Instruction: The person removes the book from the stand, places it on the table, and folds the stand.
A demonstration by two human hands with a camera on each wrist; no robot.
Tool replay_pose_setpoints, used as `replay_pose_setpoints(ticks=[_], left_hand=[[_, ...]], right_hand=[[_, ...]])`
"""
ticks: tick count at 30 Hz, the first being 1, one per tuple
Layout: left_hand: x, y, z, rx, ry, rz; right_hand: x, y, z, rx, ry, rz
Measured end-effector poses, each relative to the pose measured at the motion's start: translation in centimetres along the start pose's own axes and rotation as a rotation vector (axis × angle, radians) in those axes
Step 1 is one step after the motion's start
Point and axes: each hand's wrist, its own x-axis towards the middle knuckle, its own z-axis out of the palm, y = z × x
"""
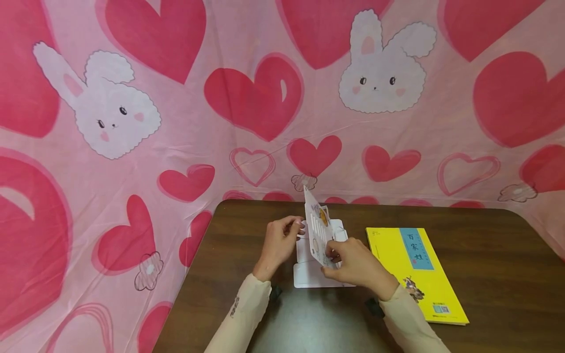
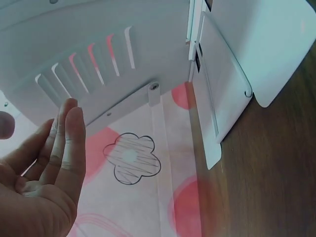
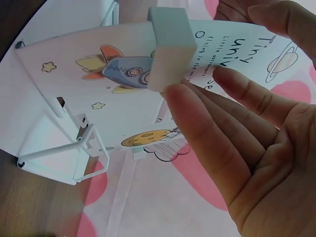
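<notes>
A white folding book stand (image 1: 324, 282) has its printed panel (image 1: 320, 225) tilted steeply up from the flat base. The panel's printed face, with a rocket, stars and lettering, shows in the right wrist view; a pale block (image 3: 172, 52) sits across it. My right hand (image 1: 355, 262) is at the panel's lower part, its fairly straight fingers (image 3: 200, 128) touching beside the block, thumb apart. My left hand (image 1: 280, 240) is at the panel's other side with nothing gripped. In the left wrist view its straight fingers (image 2: 74, 133) overlap the slotted back (image 2: 98, 49).
A yellow book (image 1: 412, 274) with a blue label lies on the brown table (image 1: 238, 245), right of the stand and close to the right forearm. Behind the table hangs a pink curtain (image 1: 318, 117) with hearts and rabbits. A bent white wire support (image 3: 54, 150) sticks out near the stand's hinge.
</notes>
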Motion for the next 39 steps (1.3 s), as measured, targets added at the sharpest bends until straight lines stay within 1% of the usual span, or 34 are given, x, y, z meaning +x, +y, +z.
replay_pose_setpoints(ticks=[3, 5, 10, 13, 18, 21, 24, 27, 32, 36, 39], left_hand=[[0.0, 0.0, -0.1, -0.003, 0.008, 0.002], [-0.1, 0.0, -0.1, 0.01, 0.024, 0.006], [0.0, -0.1, -0.4, 0.147, 0.098, 0.038], [0.1, -0.2, -0.7, 0.224, 0.125, 0.039], [0.3, -0.5, -1.2, 0.258, 0.124, -0.004], [0.4, -0.7, -1.6, 0.285, 0.132, -0.031], [0.6, -1.0, -2.0, 0.331, 0.142, -0.05], [0.7, -1.3, -2.5, 0.37, 0.129, -0.078], [0.7, -1.5, -3.5, 0.407, 0.063, -0.164], [0.7, -1.7, -4.1, 0.434, 0.013, -0.227], [0.6, -2.0, -4.5, 0.45, -0.022, -0.288]], right_hand=[[0.1, -0.3, 0.3, -0.008, 0.008, 0.003], [0.1, -0.6, 0.5, -0.038, 0.025, -0.011], [0.2, -1.3, 1.4, -0.177, 0.082, -0.073], [0.2, -1.5, 1.8, -0.224, 0.088, -0.076], [0.3, -1.4, 2.1, -0.206, 0.049, -0.048], [0.3, -1.2, 2.0, -0.156, 0.017, -0.044], [0.4, -1.0, 1.9, -0.1, -0.018, -0.042], [0.5, -0.8, 1.8, -0.056, -0.046, -0.04], [0.5, -0.6, 2.0, -0.024, -0.088, -0.046], [0.5, -0.2, 2.0, -0.02, -0.117, -0.04], [0.5, 0.1, 2.0, -0.028, -0.142, -0.023]])
